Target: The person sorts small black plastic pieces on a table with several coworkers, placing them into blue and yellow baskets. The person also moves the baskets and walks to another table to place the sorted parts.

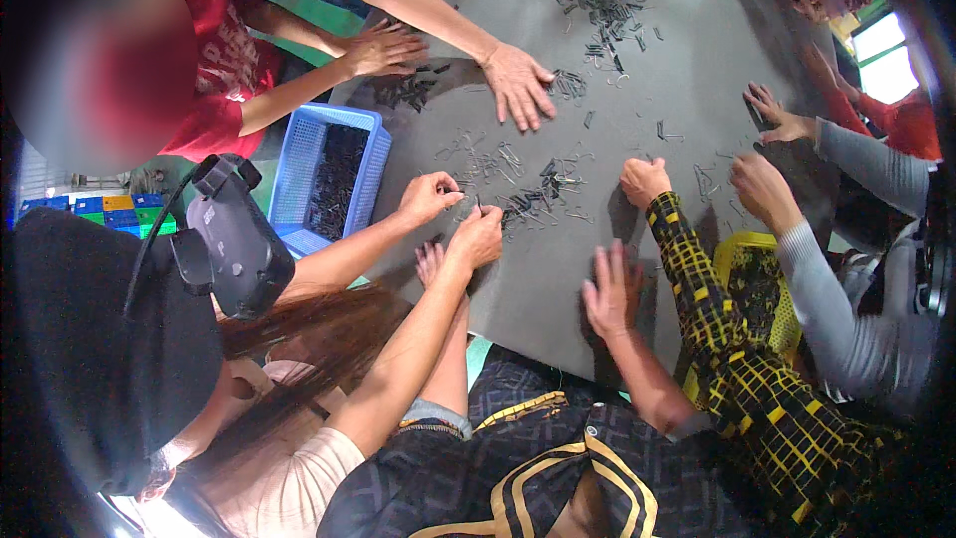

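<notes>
Right hand (609, 294) is lying palm down, fingers spread, gripping nothing, on the near edge of the grey table mat (697, 70). Left hand (430, 264) is resting open too, empty as far as shows, partly hidden behind a co-worker's forearm (418, 339). Small dark metal pcs (533, 201) are lying just beyond, far side, w/ the co-worker's hands (476, 237) picking thru them. Prob. the reach-in step; taking pcs calls for stretching farther & a fine pinch.

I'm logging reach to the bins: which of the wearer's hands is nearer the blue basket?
Left. The left hand lies at the grey table's near edge, just right of the blue basket; the right hand rests flat farther right.
</notes>
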Action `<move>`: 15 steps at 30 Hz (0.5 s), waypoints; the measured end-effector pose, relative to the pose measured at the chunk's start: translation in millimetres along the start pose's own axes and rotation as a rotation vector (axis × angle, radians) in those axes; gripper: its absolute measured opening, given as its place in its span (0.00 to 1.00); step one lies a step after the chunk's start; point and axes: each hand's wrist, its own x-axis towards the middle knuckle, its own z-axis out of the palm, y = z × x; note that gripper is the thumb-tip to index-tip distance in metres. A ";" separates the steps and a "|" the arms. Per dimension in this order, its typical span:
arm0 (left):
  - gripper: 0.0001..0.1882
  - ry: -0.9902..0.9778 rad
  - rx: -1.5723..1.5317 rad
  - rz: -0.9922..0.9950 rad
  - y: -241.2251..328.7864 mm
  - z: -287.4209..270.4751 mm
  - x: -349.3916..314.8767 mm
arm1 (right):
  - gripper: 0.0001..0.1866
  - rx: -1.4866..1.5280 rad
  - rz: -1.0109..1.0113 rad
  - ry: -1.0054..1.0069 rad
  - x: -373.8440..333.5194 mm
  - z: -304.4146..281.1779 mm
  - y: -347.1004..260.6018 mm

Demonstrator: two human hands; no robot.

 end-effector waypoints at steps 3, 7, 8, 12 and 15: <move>0.06 -0.115 0.306 -0.072 16.5 2.8 7.7 | 0.33 -0.046 -0.307 -0.284 27.9 -1.2 -35.6; 0.17 -0.091 0.134 -0.639 69.7 -31.0 0.4 | 0.34 -0.065 -0.402 -0.258 50.2 20.7 -47.0; 0.22 0.132 -0.566 -0.868 101.8 -56.7 -27.0 | 0.34 -0.079 -0.371 -0.223 54.5 24.6 -49.4; 0.32 0.443 -1.297 -0.821 118.2 -65.2 -6.8 | 0.36 -0.028 -0.098 -0.103 48.6 19.7 -14.5; 0.34 0.420 -1.337 -0.987 90.8 -56.2 29.9 | 0.37 0.009 0.093 -0.032 28.7 7.6 18.1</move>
